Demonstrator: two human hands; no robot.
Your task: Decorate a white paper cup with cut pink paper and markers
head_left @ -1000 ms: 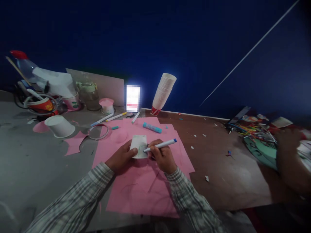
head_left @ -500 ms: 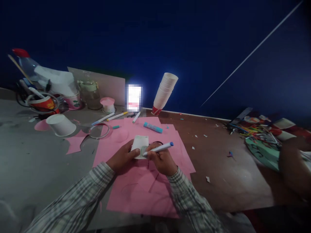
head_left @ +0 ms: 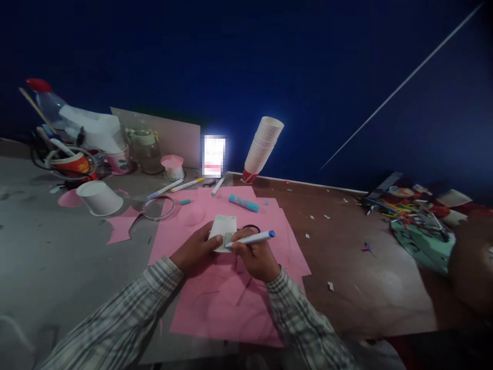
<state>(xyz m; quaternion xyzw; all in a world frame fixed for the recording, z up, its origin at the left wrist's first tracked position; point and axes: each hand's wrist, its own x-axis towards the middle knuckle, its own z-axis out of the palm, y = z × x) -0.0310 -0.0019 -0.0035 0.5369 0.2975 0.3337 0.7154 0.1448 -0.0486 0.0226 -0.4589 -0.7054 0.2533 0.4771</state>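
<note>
My left hand (head_left: pixel 198 247) is closed on a small white paper piece (head_left: pixel 224 224), its thumb pressed on the near face and its fingers hidden behind. Green lines mark the piece along its top edge and lower right. My right hand (head_left: pixel 256 257) grips a white marker (head_left: pixel 252 238) with a blue end pointing right. The marker's tip meets the lower part of the paper piece. Just behind my right hand shows a dark loop (head_left: pixel 251 227), perhaps a scissors handle. Both hands are above stacked pink sheets (head_left: pixel 227 329).
A turquoise tube (head_left: pixel 243 202) and several markers (head_left: pixel 187 185) lie behind my hands. To the left are an upturned white cup (head_left: pixel 99 199) and a tape ring (head_left: pixel 158 207). Stacked paper cups (head_left: pixel 264 147) lean at the back. Another person's arm (head_left: pixel 472 262) is at far right.
The marker now lies slightly flatter, its tip still at the paper piece. The whole view has shifted a little, and the other person's arm at far right has moved slightly outward.
</note>
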